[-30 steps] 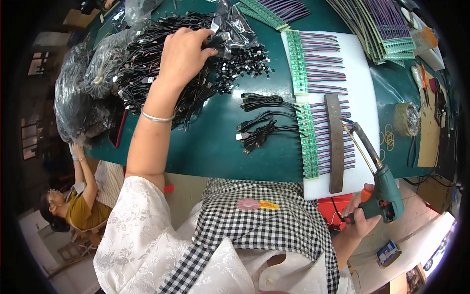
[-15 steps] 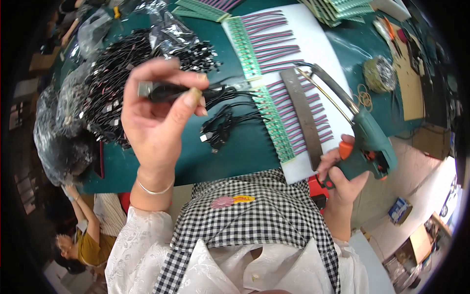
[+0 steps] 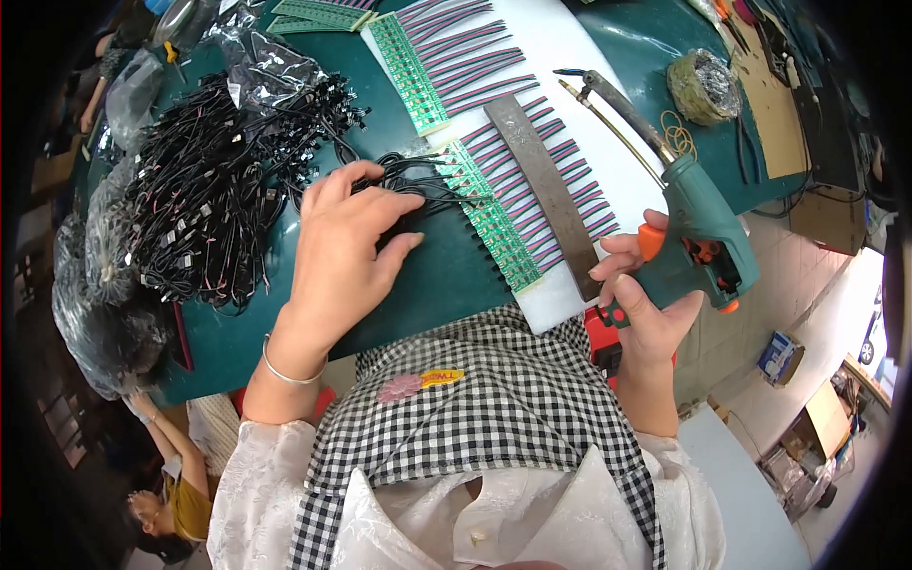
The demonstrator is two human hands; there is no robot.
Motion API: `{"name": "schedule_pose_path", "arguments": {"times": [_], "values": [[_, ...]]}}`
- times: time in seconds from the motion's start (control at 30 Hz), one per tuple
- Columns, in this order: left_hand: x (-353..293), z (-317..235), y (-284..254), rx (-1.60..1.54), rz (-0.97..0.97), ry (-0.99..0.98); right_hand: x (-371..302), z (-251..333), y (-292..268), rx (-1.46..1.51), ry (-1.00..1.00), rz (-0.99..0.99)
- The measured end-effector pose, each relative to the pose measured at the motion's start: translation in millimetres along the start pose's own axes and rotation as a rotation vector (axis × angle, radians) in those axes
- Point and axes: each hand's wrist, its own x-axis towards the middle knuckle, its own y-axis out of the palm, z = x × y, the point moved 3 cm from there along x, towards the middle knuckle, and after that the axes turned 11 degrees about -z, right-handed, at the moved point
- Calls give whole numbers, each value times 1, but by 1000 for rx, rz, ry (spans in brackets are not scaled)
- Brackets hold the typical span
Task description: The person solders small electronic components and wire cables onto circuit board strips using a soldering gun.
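My left hand [image 3: 350, 242] is low over a small bundle of black cables [image 3: 404, 176], fingers bent and thumb apart from them. Its fingertips are at the cables, and nothing shows gripped between them. Some cable ends reach the near green circuit board strip [image 3: 489, 214], where red and dark wires stick out on the other side. A dark flat bar [image 3: 541, 185] lies across those wires. My right hand [image 3: 655, 299] is closed round the handle of a green soldering gun [image 3: 698, 223] with an orange trigger. Its tip points up and away, over the white foam sheet [image 3: 579, 104].
A large heap of black cables [image 3: 204, 190] lies at left beside clear plastic bags [image 3: 100, 304]. Another wired board strip [image 3: 408, 76] is farther back. A roll of wrapped tape [image 3: 703, 85] and rubber bands [image 3: 677, 136] lie at right. Another person [image 3: 176, 484] is at lower left.
My left hand has come down from its raised place onto the cable bundle, and the cable with a metal plug has left its fingers. My right hand keeps hold of the soldering gun.
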Motion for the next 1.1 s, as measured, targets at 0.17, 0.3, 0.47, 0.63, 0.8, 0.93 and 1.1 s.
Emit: {"name": "schedule_pose_path", "arguments": {"times": [0.17,0.3,0.47,0.63,0.8,0.93,1.1], "values": [[12,-17,17,-27,-153,139,-1,2,1,-22,-15,-13],[14,-14,43,-74,-31,121,-5,2,2,-42,-6,-36],[17,-21,40,-204,-150,207,-6,-1,1,-62,4,-104],[17,-16,41,-138,22,198,-3,0,8,-71,-3,-44],[17,-17,51,-112,86,194,-5,-4,4,-47,15,-45],[15,-35,33,-153,-78,245,-8,-3,3,-45,22,-8],[10,-57,24,-451,-68,251,-11,-4,21,8,59,98]]}}
